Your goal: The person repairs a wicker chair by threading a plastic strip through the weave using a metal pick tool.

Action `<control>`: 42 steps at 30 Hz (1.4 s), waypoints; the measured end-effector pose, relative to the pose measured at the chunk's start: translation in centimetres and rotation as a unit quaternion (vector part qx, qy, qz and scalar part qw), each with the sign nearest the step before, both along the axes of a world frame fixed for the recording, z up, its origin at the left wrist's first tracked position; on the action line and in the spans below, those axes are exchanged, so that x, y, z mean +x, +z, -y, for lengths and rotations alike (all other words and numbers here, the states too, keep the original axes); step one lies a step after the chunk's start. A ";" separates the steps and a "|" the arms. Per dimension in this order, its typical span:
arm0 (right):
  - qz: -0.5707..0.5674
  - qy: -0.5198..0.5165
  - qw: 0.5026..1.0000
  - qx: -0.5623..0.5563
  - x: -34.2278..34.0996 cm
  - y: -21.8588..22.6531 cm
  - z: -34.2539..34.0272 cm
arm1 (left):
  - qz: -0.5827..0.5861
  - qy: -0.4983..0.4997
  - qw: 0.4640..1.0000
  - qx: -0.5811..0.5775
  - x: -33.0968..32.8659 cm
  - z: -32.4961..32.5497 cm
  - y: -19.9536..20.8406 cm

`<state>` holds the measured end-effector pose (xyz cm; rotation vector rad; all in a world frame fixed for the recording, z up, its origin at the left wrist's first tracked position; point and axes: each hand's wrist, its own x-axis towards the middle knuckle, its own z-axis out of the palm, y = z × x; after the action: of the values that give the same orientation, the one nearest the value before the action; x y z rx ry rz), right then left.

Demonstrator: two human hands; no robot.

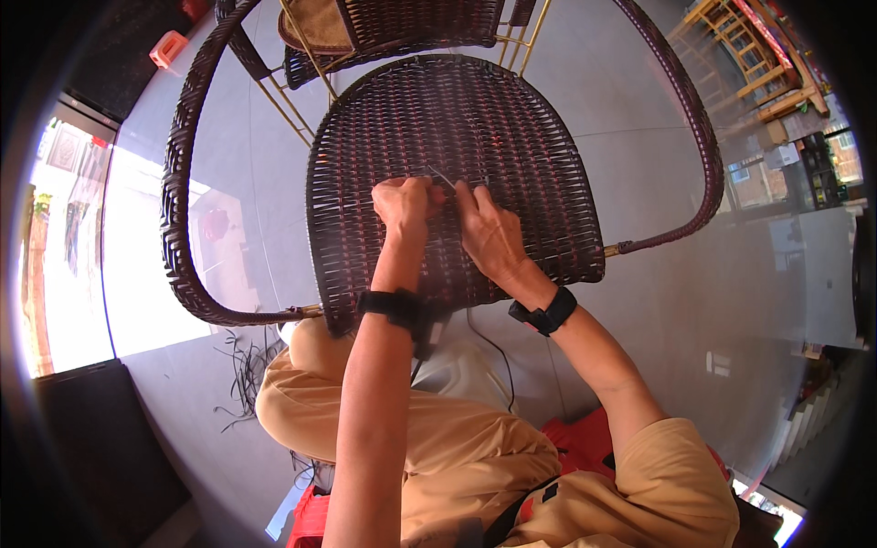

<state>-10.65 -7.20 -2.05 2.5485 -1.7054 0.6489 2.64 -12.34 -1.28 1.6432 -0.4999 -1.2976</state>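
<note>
A dark brown woven chair seat (539,164) fills the middle of the view, its strands crossing in rows. Over the centre of the weave, my left hand (400,203) is closed, its fingertips pinched; whatever lies in them is too small to make out. Close beside it on the right, my right hand (491,230) has its fingers closed around a thin metal pin-like tool (442,175). That tool slants up and left toward the left fingertips, just above the seat. The far end of the tool is hard to tell against the strands.
Curved woven armrests (180,192) loop out on both sides of the seat. Beyond it stands another woven chair (420,20) with gold legs. Loose dark strands (245,374) lie on the floor at left. A bamboo rack (744,55) stands far right, a pink stool (168,48) far left.
</note>
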 end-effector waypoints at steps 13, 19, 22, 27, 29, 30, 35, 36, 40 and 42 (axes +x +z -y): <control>0.018 0.004 0.999 -0.045 -0.2 -0.5 -0.2 | 0.067 0.024 0.997 -0.026 -1.3 -0.4 0.4; 0.021 0.004 0.999 -0.042 -0.1 -0.6 -0.1 | 0.100 0.020 0.994 -0.049 -1.3 -0.3 -0.5; 0.022 0.002 0.999 -0.040 0.0 -0.6 -0.1 | 0.108 0.014 0.993 -0.052 -1.0 -0.1 -0.7; 0.023 0.002 0.999 -0.034 -0.1 -0.7 -0.1 | 0.139 -0.001 0.989 -0.045 -1.0 0.1 -0.3; 0.027 0.003 0.999 -0.033 0.0 -0.7 -0.1 | 0.158 -0.005 0.986 -0.044 -0.8 0.4 -0.5; 0.025 0.003 0.999 -0.026 0.1 -0.6 -0.1 | 0.177 -0.008 0.983 -0.044 -0.6 0.5 -0.7; 0.023 -0.001 1.000 -0.021 0.0 -0.2 -0.3 | 0.185 0.003 0.980 -0.073 -0.8 0.0 -0.5; 0.032 0.003 0.999 -0.012 0.1 -0.1 -0.3 | 0.112 0.008 0.991 -0.071 -0.6 -0.2 -0.3; 0.035 -0.006 0.999 -0.020 -0.1 -0.4 -0.2 | -0.105 0.009 0.991 -0.082 -0.7 -1.8 0.8; 0.039 -0.006 0.999 -0.027 0.1 -0.7 -0.1 | -0.068 0.010 0.992 -0.102 -0.5 -2.2 0.6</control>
<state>-10.59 -7.09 -2.71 2.5068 -1.7006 0.7918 2.18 -10.15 -0.72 1.3782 -0.5139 -1.2892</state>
